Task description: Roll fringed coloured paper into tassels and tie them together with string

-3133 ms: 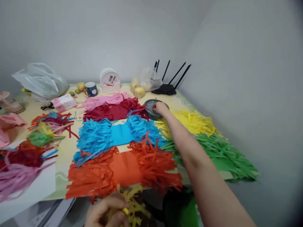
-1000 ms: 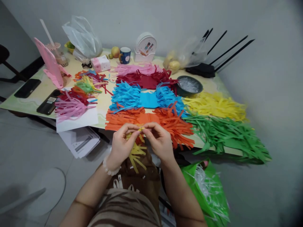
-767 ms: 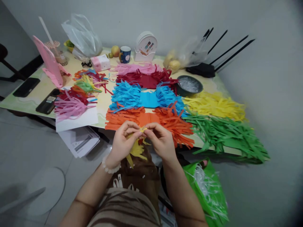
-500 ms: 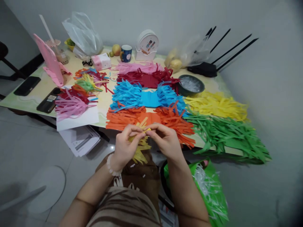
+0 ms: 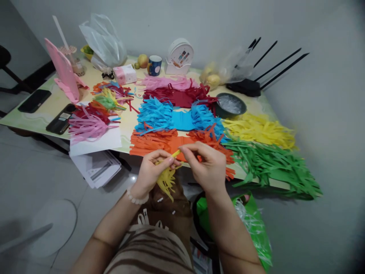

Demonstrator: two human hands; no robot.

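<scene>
Nearest the camera, over the lap, the left hand (image 5: pixel 151 171) (a white bead bracelet (image 5: pixel 137 198) sits on its wrist) is closed around the gathered top of a small yellow cut-paper tassel (image 5: pixel 167 179), whose strips hang down below the fist. The right hand (image 5: pixel 207 167) meets it from the other side, thumb and forefinger pinched tight on the yellow tip that sticks up between the two hands. The remaining fingers are curled in. The tassel is held in the air just in front of the near edge of the pale table (image 5: pixel 37 116), not resting on it.

Below the right forearm a bright green plastic bag (image 5: pixel 253 232) stands open on the floor.

On the table just beyond the hands lies an orange fringed paper sheet (image 5: pixel 154 140). A blue fringed sheet (image 5: pixel 176 118) comes next, then a dark red one (image 5: pixel 179 97) and a pink one (image 5: pixel 168 82). To the right lie a green fringed sheet (image 5: pixel 270 163) and a yellow one (image 5: pixel 259 129), and beyond those a dark round bowl (image 5: pixel 230 104). To the left, a heap of mixed-colour tassels (image 5: pixel 91 121) rests partly on a white sheet of paper (image 5: pixel 97 140), beside two dark phones (image 5: pixel 61 118).

By the far wall stand a blue mug (image 5: pixel 154 65) and a black router with antennas (image 5: pixel 245 87).
</scene>
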